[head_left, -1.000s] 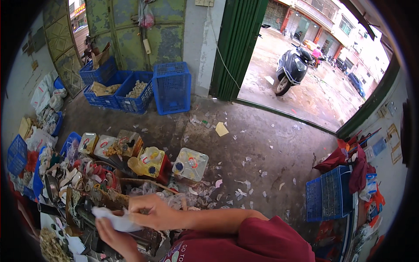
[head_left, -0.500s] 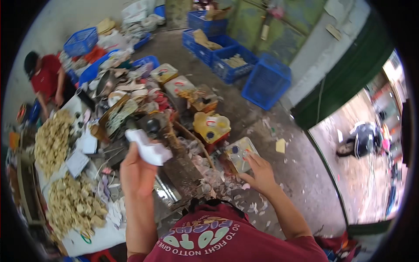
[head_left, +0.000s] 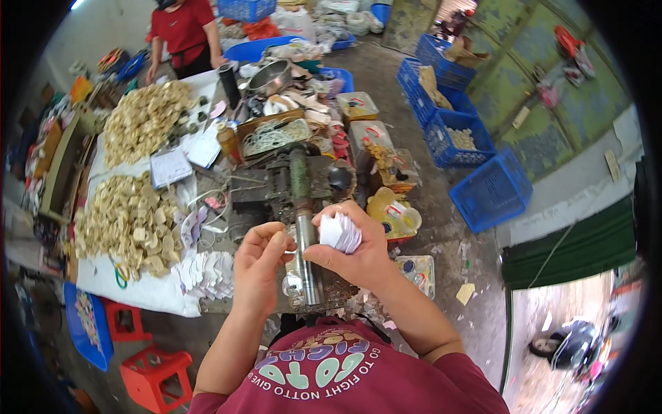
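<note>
My right hand (head_left: 370, 257) grips a small stack of white, thin cut pieces (head_left: 340, 233), their layered edges showing, just right of a shiny metal shaft (head_left: 308, 265). On the shaft's left side is my left hand (head_left: 256, 265), its fingers curled and thumb against them; whether anything small sits in that pinch is hidden. The shaft juts toward me from a dark, grimy machine (head_left: 276, 185) with a green-painted bar and a round black knob (head_left: 339, 178). Similar white pieces (head_left: 207, 274) lie in a bunch on the table's near edge, to the left.
Two heaps of yellowish cut pieces (head_left: 131, 224) cover the white-topped table (head_left: 148, 288). Red stools (head_left: 157, 379) and a blue tub (head_left: 87, 324) stand at lower left. Yellow-stained containers (head_left: 393, 214) and blue crates (head_left: 493, 190) are on the right. Another person (head_left: 183, 34) stands across the table.
The white pieces were held up in my left hand and are now in my right, which was open at the right. Both hands have come together over the shaft. The view has swung left.
</note>
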